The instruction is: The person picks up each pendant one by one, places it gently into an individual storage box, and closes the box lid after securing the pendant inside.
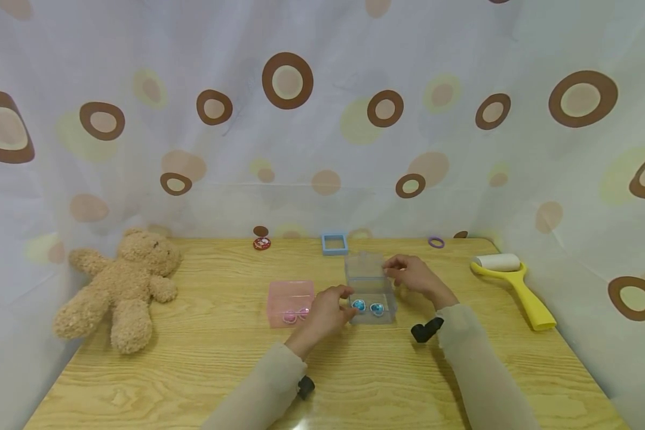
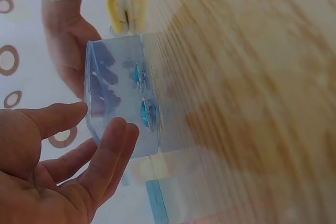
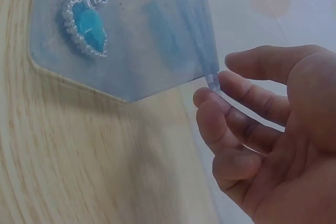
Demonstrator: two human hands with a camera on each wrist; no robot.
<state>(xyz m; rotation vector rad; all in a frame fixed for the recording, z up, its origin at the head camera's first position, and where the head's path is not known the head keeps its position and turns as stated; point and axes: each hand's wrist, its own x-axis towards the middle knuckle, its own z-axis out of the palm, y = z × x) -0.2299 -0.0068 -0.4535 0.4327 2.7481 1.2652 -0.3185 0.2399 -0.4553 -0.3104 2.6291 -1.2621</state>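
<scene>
A clear bluish plastic box (image 1: pixel 373 318) stands on the table with its lid (image 1: pixel 357 267) raised at the back. In it lie two turquoise gem ornaments (image 3: pixel 92 30), edged with small clear beads. My right hand (image 1: pixel 416 276) holds the lid at its right edge, with curled fingers (image 3: pixel 210 124) at the corner. At the box's left side is my left hand (image 1: pixel 328 310), fingers loosely bent, fingertips (image 2: pixel 118 129) against the wall and thumb near the rim. Just left of that hand sits a pink box (image 1: pixel 279 304) with pink ornaments (image 1: pixel 290 316), partly hidden by the hand.
On the left a tan teddy bear (image 1: pixel 123 280) leans at the curtain. Along the back lie a red patterned disc (image 1: pixel 261 243), a blue square frame (image 1: pixel 334 251) and a purple ring (image 1: pixel 436 246). A yellow-handled lint roller (image 1: pixel 524 292) lies at the right edge.
</scene>
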